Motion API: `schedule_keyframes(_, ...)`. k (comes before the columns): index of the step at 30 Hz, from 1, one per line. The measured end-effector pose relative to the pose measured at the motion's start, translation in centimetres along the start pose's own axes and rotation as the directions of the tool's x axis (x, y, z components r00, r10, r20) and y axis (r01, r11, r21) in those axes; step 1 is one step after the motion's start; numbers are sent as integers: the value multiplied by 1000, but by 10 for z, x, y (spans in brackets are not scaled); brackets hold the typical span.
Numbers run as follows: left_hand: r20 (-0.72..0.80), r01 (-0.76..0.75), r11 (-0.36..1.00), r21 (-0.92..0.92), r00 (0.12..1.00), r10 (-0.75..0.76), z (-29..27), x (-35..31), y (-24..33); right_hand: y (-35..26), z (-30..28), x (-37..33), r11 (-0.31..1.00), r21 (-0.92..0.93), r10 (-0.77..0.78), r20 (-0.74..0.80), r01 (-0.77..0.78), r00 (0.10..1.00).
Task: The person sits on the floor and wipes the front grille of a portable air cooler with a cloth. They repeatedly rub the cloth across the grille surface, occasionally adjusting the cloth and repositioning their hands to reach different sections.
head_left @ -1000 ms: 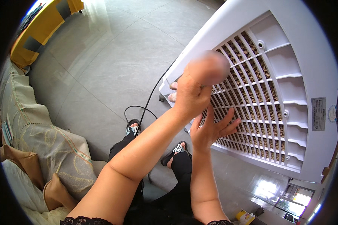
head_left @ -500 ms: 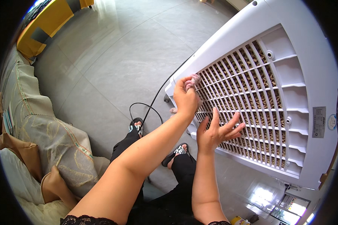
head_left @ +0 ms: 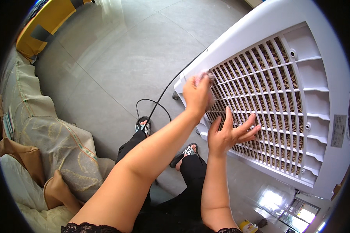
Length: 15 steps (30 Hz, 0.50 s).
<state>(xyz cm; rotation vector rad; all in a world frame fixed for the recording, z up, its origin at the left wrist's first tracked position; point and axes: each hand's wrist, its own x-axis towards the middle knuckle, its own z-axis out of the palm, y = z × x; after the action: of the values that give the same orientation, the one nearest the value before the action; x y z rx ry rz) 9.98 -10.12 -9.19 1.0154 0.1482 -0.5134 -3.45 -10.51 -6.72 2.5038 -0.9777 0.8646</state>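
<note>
A large white air cooler [head_left: 237, 40] fills the right side, and its slatted grille [head_left: 260, 83] shows a brown honeycomb pad behind the bars. My left hand [head_left: 196, 95] is closed on a crumpled pinkish cloth [head_left: 206, 77] at the grille's left edge. Motion blurs the cloth and the fingertips there. My right hand [head_left: 233, 134] is spread over the lower left part of the grille, holding nothing. Its fingers lie at or just in front of the bars; whether all of them touch I cannot tell.
A black cable [head_left: 157, 100] loops over the grey tiled floor [head_left: 105, 58] beside my sandalled feet [head_left: 188, 151]. At the left stands furniture under a patterned cover [head_left: 62, 151], with a tan cloth [head_left: 60, 192] on it. A yellow cover [head_left: 46, 27] hangs at the upper left.
The cooler and its grille sit slightly farther right in view. My left hand has shifted a little with the cloth, now blurred, along the grille's edge. My right hand stays spread by the bars.
</note>
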Motion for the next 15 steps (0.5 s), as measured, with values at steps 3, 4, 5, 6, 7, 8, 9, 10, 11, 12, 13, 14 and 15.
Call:
schedule_keyframes(3, -5, -22, 994, 106, 1000, 23, 4, -14, -27, -1, 2, 0, 1000, -12, -2, -20, 1, 1000)
schedule_keyframes(4, 0, 31, 996, 79, 1000, -31, 3, -12, -22, 1, 3, 0, 1000, -18, 3, -26, -4, 1000)
schedule_keyframes(5, 6, 84, 995, 52, 996, -85, 0, -6, -17, 2, 2, 0, 1000, -29, 7, -11, -8, 1000)
schedule_keyframes(6, 15, 138, 990, 26, 990, -138, -2, 1, -11, 2, 2, 1, 1000, -29, 7, -10, -8, 1000)
schedule_keyframes(7, -22, 174, 979, -111, 984, -177, -6, 10, -7, 0, 1, 1, 1000, -31, 2, -7, -3, 1000)
schedule_keyframes(8, -63, 103, 964, -245, 991, -122, -6, 22, -13, 0, 0, 1, 999, -33, -2, -4, 2, 1000)
schedule_keyframes(9, -46, 178, 970, -166, 981, -188, -9, 20, -18, -1, 0, 1, 999, -48, -5, 6, 5, 1000)
schedule_keyframes(10, -36, 252, 964, -84, 966, -256, -12, 14, -20, 0, 1, 0, 999, -49, -3, 9, 3, 1000)
schedule_keyframes(11, -50, 198, 966, -167, 977, -209, -5, 3, -28, -1, 2, 0, 999, -47, -1, 8, 2, 1000)
schedule_keyframes(12, -69, 140, 959, -248, 984, -161, 2, -5, -35, -1, 3, 1, 999, -44, -1, 8, 1, 1000)
schedule_keyframes(13, -63, 191, 979, -77, 979, -196, -2, -4, -34, 1, 5, 0, 999, -49, 2, 3, -2, 1000)
schedule_keyframes(14, -40, 187, 981, -57, 981, -190, -6, -1, -33, 2, 6, -1, 999, -51, 6, 9, -5, 1000)
schedule_keyframes(15, -16, 183, 982, -37, 983, -184, -8, 5, -32, 2, 6, -1, 999, -52, 8, 15, -8, 1000)
